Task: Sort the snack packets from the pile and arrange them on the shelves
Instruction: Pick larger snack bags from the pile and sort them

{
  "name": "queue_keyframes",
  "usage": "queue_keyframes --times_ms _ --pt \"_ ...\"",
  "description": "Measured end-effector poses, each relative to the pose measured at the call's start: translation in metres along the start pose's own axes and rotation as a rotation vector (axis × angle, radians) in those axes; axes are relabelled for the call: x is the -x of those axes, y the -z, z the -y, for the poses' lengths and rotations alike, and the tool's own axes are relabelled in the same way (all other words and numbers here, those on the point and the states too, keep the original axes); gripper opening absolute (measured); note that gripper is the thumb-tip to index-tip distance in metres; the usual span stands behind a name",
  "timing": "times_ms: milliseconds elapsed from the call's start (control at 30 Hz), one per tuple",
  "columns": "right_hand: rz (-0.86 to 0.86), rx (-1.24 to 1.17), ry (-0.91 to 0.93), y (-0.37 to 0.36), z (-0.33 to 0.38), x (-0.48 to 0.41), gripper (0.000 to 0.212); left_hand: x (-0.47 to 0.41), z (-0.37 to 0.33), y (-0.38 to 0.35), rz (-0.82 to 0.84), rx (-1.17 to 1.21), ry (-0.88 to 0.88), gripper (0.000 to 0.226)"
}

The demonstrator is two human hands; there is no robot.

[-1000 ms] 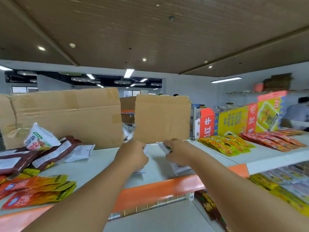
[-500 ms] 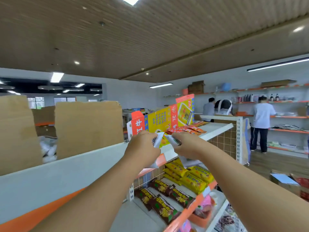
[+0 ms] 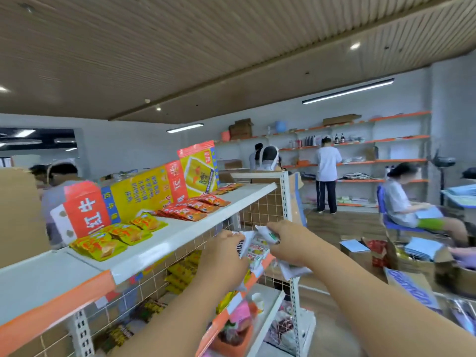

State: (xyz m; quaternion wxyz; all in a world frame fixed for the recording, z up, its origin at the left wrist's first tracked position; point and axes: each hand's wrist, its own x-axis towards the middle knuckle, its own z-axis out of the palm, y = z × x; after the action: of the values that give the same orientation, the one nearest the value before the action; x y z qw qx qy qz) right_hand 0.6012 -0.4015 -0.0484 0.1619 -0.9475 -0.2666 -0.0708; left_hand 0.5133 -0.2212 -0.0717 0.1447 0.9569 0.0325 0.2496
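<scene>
Well, yellow foil packets and red foil packets line the white metal top shelf; my left hand and right hand each grip white plastic snack packets, unshelved, near its end.

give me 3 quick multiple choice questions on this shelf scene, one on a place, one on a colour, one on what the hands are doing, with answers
1. Where do the red packets lie?
A) on the floor
B) on the top shelf, right of the yellow packets
C) in a cardboard box

2. What colour, mostly, are the held packets?
A) black
B) white
C) green

3. What are the left hand and right hand doing?
A) both hang empty
B) only the left grips
C) each grips a packet

Answers:
1 B, they lie past the yellow ones on the white board.
2 B, white wrappers show between the hands.
3 C, both hands' fingers curl round wrappers.
</scene>
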Motion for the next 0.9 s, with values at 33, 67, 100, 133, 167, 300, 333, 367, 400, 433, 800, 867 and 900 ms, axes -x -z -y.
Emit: queue_keyframes --times_ms 33,67,100,133,167,300,333,367,400,433,800,867,900 --pt "0.004 0.003 -0.008 -0.001 -0.015 -0.003 0.06 -0.007 -0.008 -0.012 0.008 0.01 -0.005 0.058" --pt "0.014 0.008 -0.012 -0.002 -0.029 -0.006 0.055 -0.014 -0.016 -0.025 0.015 0.015 -0.01 0.056" --pt "0.025 0.01 -0.016 -0.004 -0.041 -0.008 0.048 -0.02 -0.021 -0.036 0.023 0.011 -0.016 0.056" --pt "0.03 0.009 -0.022 -0.006 -0.052 -0.011 0.04 -0.025 -0.026 -0.047 0.034 0.002 -0.017 0.057" --pt "0.035 0.01 -0.026 -0.008 -0.062 -0.013 0.034 -0.03 -0.029 -0.058 0.046 -0.007 -0.011 0.058" --pt "0.041 0.016 -0.012 -0.019 -0.092 -0.024 0.05 -0.046 -0.037 -0.094 0.06 -0.022 0.031 0.054" --pt "0.045 0.019 -0.003 -0.023 -0.098 -0.027 0.047 -0.049 -0.038 -0.102 0.06 -0.018 0.045 0.053" --pt "0.05 0.021 0.01 -0.026 -0.104 -0.03 0.038 -0.052 -0.038 -0.11 0.066 -0.014 0.056 0.051" --pt "0.056 0.024 0.019 -0.029 -0.11 -0.033 0.029 -0.055 -0.039 -0.118 0.074 -0.011 0.062 0.052" --pt "0.062 0.026 0.02 -0.032 -0.116 -0.038 0.027 -0.058 -0.039 -0.126 0.082 -0.007 0.067 0.052" --pt "0.14 0.013 0.009 -0.084 -0.159 -0.115 0.053 -0.112 -0.005 -0.207 0.121 0.047 0.14 0.054" --pt "0.16 0.024 -0.006 -0.101 -0.172 -0.135 0.054 -0.125 0.005 -0.231 0.137 0.07 0.163 0.057" --pt "0.161 0.026 -0.013 -0.109 -0.178 -0.147 0.052 -0.133 0.011 -0.245 0.139 0.086 0.168 0.058"
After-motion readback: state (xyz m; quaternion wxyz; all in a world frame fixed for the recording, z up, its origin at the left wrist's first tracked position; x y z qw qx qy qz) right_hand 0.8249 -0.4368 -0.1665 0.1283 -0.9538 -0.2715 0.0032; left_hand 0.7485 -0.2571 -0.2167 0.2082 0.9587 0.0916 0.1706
